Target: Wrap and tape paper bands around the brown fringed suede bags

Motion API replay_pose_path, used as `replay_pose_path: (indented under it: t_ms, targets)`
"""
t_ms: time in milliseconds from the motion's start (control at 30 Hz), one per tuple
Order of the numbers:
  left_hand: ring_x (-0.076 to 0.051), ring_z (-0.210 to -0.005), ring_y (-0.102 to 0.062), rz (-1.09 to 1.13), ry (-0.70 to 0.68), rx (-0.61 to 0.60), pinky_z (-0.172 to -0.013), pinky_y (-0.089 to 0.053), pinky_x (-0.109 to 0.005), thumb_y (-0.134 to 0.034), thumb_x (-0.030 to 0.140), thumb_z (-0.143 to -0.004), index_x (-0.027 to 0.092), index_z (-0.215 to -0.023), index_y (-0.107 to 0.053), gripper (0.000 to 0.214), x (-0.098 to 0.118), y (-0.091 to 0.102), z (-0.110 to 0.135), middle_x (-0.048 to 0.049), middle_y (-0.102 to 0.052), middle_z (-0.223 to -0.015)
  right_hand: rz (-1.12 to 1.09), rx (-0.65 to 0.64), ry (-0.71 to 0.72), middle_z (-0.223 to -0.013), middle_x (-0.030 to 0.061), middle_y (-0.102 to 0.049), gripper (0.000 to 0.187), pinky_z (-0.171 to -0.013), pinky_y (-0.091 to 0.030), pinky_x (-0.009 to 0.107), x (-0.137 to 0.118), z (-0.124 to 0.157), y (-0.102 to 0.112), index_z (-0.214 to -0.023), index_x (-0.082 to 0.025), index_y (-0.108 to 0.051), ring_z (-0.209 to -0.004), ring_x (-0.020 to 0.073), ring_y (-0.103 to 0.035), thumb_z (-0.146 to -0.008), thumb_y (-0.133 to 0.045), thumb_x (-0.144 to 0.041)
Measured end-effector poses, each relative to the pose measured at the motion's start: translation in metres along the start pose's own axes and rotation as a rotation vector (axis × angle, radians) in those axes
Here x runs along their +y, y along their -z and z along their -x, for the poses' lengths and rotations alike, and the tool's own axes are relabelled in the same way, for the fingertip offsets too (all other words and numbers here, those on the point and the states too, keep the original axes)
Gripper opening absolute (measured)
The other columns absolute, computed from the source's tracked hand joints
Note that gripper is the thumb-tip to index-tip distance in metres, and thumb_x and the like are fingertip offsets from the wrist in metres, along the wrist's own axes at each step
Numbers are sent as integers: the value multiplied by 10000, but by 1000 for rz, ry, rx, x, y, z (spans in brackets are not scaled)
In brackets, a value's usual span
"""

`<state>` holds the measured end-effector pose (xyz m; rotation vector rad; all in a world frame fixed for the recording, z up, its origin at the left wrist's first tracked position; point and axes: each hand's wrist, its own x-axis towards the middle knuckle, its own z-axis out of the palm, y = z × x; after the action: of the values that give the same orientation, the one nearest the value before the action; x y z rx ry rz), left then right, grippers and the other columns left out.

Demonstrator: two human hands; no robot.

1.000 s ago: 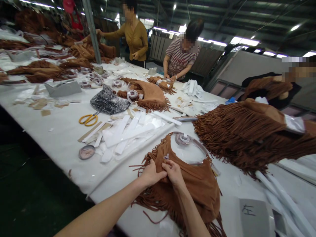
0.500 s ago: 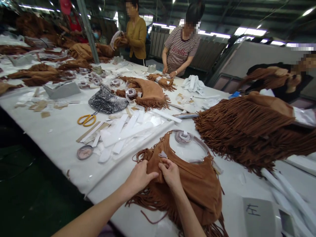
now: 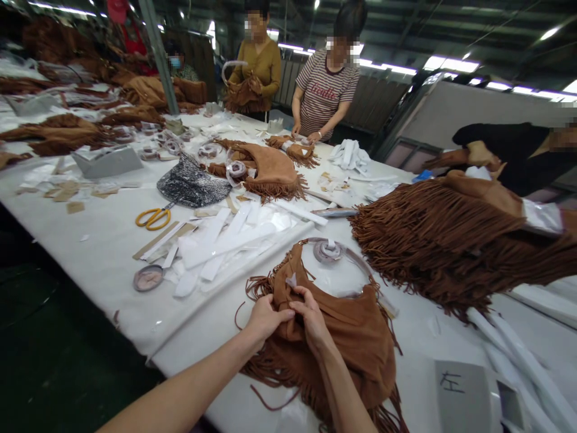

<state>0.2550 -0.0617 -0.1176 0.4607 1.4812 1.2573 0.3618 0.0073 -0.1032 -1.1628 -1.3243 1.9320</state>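
Your brown bag [image 3: 360, 343] lies flat on the white table [image 3: 103, 252] before you, its scooped edge facing away, its front creased, fringe [image 3: 265, 367] spilling out, a pale strap [image 3: 360, 263] curving beyond the scoop.

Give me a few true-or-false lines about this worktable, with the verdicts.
1. The left hand and the right hand both touch a brown bag. True.
2. Those hands wear gloves. False: both are bare.
3. The bag has no fringe. False: brown strands hang from it.
4. Scissors lie on the table. True.
5. The scissors have blue handles. False: they are yellow.
6. Someone across the table wears a striped shirt. True.
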Motion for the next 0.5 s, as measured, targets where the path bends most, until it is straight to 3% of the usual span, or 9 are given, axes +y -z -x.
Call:
replay_pose_path:
  t_ms: [133,300,400,500]
  targets:
    - [-163,-693,-650,112,29,64,-650,-513,-257,-756,70,-545,137,-965,-612,449,4,-6,-3,-36,-707,-816,58,73,83,-903,23,-674,375,-732,-485,317,10,-2,5,-976,-210,-520,-843,214,-618,-626,-580,-329]
    - [-140,-616,-613,-152,15,218,-568,-470,-230,-754,47,-531,142,-999,-583,507,5,-2,-7,6,-662,-725,270,137,167,-776,13,-660,358,-633,-468,298,18,0,10,-1007,-206,-538,-693,195,-603,-704,-548,-396]
    - [-140,-592,-590,-245,28,249,-548,-438,-233,-768,94,-546,150,-1006,-568,505,6,5,-8,31,-621,-661,656,205,240,-706,2,-641,283,-622,-426,285,9,4,18,-1028,-213,-552,-638,185,-592,-782,-498,-343]
    - [-141,-588,-576,-368,12,272,-554,-416,-238,-786,150,-546,175,-1019,-531,538,12,14,-5,54,-591,-643,1199,280,308,-834,36,-655,221,-694,-389,298,-3,10,27,-1051,-223,-555,-803,210,-605,-843,-497,-273]
